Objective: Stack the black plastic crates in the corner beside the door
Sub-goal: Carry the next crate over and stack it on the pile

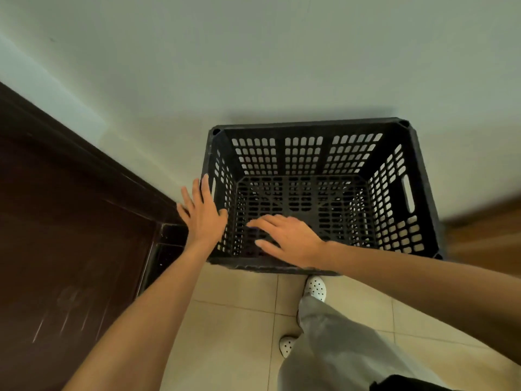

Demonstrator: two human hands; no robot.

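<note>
Black slotted plastic crate [303,153]: stiff, probably light (grab side handle slots [408,193]); left hand [201,214] and right hand [289,238] fingers spread, gripping nothing.

The crate [324,193] is matt black plastic, its walls and base moulded into a perforated grid, the rim faintly scuffed. The door [70,221] is dark brown wood with a dull sheen and pale scratches low down. The wall [253,66] is smooth, matt pale paint. The floor [234,320] is smooth beige tile with a soft gloss. The trousers [338,348] are grey cloth; the shoes [315,287] look like white perforated plastic.
</note>
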